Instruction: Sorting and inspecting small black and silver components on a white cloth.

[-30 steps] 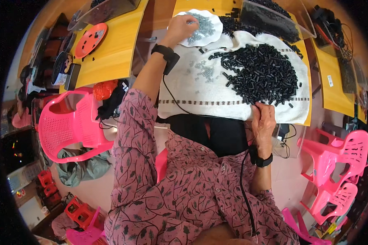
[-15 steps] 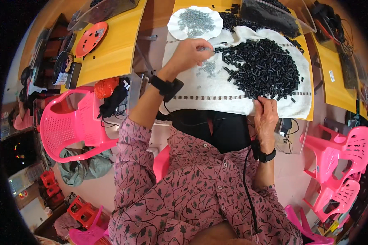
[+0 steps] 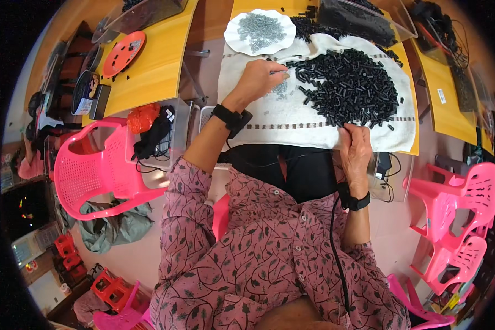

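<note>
My left hand reaches over the white towel, its thumb and fingers drawn together in a pinch. Whatever is between those fingertips is too small to make out. Below them lie loose small silvery pieces. To their right spreads a large heap of short black cylinders. At the heap's near edge is my right hand, fingers bent and thumb close to the index finger; anything held there is hidden. A white scalloped plate with many small silvery pieces sits beyond my left hand.
Behind the towel stands a clear bin of black pieces, with more scattered beside it. Yellow tables flank me on both sides; the left one bears an orange plate. Pink chairs stand at left and right. Cables run from my wristbands.
My left hand has shifted slightly nearer to me, still pinched above the silvery pieces. My right hand stays at the heap's near edge. The view has shifted a little.
</note>
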Demonstrator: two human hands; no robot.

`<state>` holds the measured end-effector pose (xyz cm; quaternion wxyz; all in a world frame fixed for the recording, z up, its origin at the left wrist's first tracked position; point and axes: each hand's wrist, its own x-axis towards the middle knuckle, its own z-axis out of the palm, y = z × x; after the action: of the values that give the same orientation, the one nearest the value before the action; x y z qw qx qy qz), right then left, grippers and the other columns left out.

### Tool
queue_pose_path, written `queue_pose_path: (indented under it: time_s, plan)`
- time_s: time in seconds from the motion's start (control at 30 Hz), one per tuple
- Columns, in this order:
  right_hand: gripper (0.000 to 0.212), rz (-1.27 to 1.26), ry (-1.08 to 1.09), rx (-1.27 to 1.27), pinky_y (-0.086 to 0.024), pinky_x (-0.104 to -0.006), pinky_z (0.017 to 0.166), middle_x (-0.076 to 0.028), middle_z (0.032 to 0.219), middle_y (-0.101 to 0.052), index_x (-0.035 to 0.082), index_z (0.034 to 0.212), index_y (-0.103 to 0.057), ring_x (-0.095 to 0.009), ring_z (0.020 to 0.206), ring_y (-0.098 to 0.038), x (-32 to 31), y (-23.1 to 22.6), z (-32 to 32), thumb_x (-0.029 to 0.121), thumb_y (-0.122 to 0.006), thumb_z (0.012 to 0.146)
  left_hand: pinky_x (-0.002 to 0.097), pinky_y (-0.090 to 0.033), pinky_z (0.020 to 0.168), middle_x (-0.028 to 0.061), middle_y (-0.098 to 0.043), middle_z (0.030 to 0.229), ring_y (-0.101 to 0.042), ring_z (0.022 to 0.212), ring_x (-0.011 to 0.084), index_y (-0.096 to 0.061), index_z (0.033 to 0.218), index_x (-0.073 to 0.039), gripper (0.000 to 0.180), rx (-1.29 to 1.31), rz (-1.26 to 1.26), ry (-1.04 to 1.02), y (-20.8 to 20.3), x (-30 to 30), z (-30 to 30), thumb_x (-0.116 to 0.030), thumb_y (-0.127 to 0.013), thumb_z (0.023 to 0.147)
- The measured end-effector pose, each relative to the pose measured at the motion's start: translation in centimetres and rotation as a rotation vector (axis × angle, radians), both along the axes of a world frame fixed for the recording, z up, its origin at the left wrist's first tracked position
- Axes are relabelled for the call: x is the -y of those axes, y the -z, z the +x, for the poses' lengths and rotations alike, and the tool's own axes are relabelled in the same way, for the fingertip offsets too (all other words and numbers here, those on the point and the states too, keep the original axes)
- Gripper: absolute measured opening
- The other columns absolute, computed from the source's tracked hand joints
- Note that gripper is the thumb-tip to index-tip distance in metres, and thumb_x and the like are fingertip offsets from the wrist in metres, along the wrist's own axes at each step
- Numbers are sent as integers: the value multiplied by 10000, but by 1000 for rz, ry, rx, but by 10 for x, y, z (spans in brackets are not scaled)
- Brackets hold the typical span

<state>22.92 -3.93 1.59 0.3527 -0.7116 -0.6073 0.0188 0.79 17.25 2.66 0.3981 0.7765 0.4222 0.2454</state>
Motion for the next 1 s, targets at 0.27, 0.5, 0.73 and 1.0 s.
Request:
queue_pose_path:
  time_s: [0.27,0.5,0.73,1.0]
  plan:
    - [108,16,10,-13,-525,-424,651,-169,940,-592,26,997,-627,-362,787,-636,0,5,1,85,-634,907,332,-523,640,160,-701,759,-658,631,221,-747,1000,-55,220,-29,-1,1,-11,17,-2,-166,-682,821]
    - [102,62,-3,-17,-522,-412,632,-165,920,-589,27,990,-631,-349,765,-635,0,7,-1,72,-643,899,296,-524,698,111,-727,886,-665,742,178,-743,1016,-72,206,-47,105,118,-3,25,-5,-151,-683,837]
    - [87,112,16,18,-520,-390,585,-147,902,-587,35,962,-636,-324,722,-636,-1,15,3,68,-660,885,307,-527,752,115,-735,927,-680,809,208,-747,1011,-85,194,6,60,129,-3,36,-5,-121,-685,831]
    - [98,127,24,47,-517,-384,574,-132,886,-582,47,965,-640,-310,707,-631,0,16,3,88,-673,883,328,-536,741,148,-723,899,-682,798,246,-762,934,-85,185,-88,122,101,-3,40,-15,-72,-707,758]
